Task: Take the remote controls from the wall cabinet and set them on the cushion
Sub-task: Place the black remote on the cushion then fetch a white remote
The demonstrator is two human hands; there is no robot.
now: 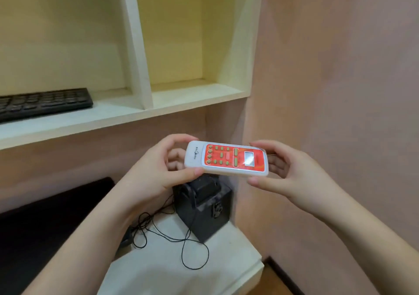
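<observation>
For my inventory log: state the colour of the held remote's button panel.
Red-orange with olive-green buttons, on the white remote; head view.

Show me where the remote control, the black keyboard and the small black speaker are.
remote control (226, 158): head view, on its red button panel.
black keyboard (43, 103): head view, on the keys, on the cabinet shelf.
small black speaker (205, 208): head view, on its front face, below the hands.

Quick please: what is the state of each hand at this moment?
Left hand: closed on the left end of the remote control.
Right hand: closed on the right end of the same remote control.
</observation>
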